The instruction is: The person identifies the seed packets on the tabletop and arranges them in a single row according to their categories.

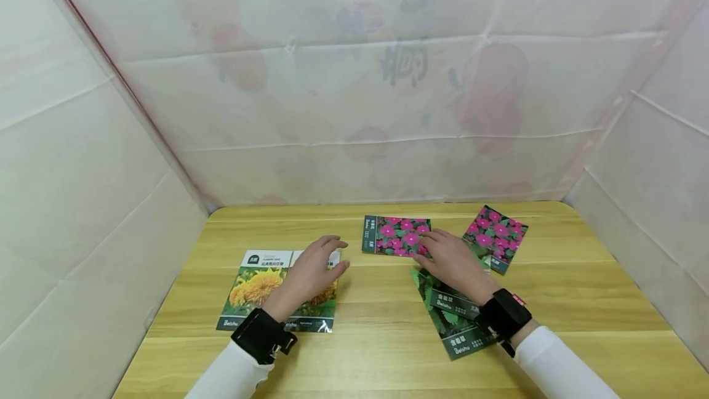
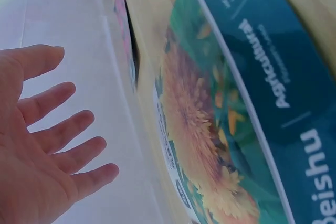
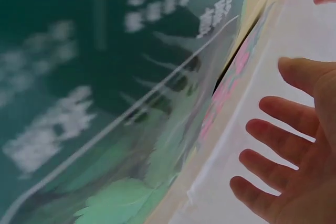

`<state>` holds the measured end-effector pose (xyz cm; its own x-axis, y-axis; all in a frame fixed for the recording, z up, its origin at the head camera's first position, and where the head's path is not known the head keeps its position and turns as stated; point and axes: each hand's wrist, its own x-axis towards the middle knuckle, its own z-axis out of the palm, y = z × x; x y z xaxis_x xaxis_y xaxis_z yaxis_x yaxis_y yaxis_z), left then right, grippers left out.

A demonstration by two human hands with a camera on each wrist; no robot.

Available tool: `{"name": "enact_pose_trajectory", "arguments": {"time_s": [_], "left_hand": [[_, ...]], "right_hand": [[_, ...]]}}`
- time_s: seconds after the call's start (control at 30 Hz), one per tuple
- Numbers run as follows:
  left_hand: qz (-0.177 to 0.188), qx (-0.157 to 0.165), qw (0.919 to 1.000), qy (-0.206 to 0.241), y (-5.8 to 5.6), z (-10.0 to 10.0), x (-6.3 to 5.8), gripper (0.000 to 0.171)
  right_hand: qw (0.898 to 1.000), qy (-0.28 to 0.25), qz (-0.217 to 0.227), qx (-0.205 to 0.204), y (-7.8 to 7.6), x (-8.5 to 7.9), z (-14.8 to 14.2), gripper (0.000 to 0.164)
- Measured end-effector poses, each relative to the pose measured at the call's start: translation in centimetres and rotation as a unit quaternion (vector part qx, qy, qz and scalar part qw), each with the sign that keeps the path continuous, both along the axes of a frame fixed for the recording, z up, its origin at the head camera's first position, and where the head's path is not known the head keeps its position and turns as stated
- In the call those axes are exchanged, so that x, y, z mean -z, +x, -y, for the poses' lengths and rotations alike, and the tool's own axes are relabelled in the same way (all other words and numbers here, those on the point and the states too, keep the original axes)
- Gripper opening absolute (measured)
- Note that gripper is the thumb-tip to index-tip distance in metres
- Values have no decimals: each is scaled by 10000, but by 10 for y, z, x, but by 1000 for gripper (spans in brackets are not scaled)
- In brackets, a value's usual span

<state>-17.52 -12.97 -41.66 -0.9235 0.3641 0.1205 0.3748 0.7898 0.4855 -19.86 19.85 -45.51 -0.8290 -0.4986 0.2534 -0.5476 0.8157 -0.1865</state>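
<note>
Ten fingers (image 2: pixel 68 128) spread, left hand (image 1: pixel 310 273) above yellow-flower packets (image 1: pixel 257 291), right hand (image 1: pixel 456 263) above leafy packets (image 1: pixel 453 326), tabletop (image 1: pixel 382 319) parting their edges.

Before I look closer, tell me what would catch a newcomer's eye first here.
The two vivid pink-flower packets, at centre and right toward the back of the table, stand out first. Next come golden-flower packets side by side at left, partly hidden by the left hand.

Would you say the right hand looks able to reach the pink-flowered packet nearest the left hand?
Most likely yes: the right hand is open at the right end of the pink-flowered packet, and no other packet covers it.
</note>
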Motion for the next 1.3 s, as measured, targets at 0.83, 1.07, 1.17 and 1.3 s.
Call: {"name": "enact_pose_trajectory", "arguments": {"time_s": [0.83,1.07,1.17,1.3], "left_hand": [[211,-512,9970,546,7,20,8,39],[145,-520,9974,484,5,20,9,37],[132,-500,9976,463,5,20,9,37],[125,-475,9975,499,5,20,9,35]], "right_hand": [[9899,273,1392,39,-24,2,30,52],[9907,404,1296,-5,-26,1,33,43],[9916,563,1165,-78,-25,0,33,37],[9938,678,829,-288,-24,2,32,29]]}}
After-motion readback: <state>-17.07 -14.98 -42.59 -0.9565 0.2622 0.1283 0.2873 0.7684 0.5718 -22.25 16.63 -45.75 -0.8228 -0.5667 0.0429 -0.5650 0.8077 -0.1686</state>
